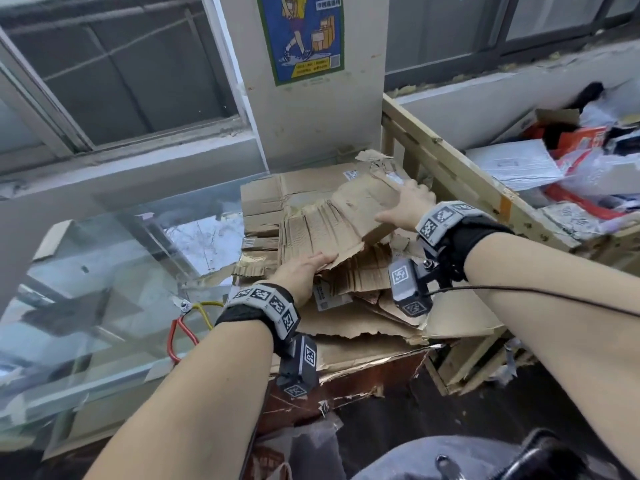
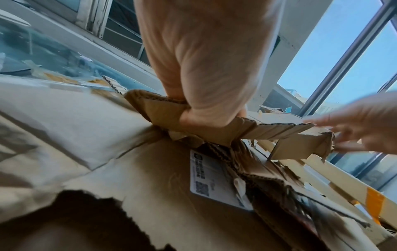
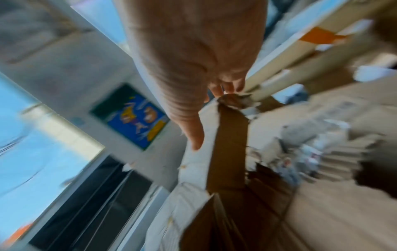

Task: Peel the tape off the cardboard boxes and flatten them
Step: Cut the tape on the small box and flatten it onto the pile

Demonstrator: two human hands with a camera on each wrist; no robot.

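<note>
Cardboard stack [image 1: 349,351], torn box [image 1: 329,220] in left hand [image 1: 301,275]

poster [image 1: 300,36] on pillar | red-handled pliers [image 1: 170,337] by glass case [image 1: 104,271] | wooden frame [image 1: 446,159] right

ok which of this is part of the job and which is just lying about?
Job: torn cardboard box, gripped by left hand and right hand; flattened cardboard pile underneath.
Lying about: red-handled pliers, glass case, poster, wooden frame, packaging heap beyond it.
</note>
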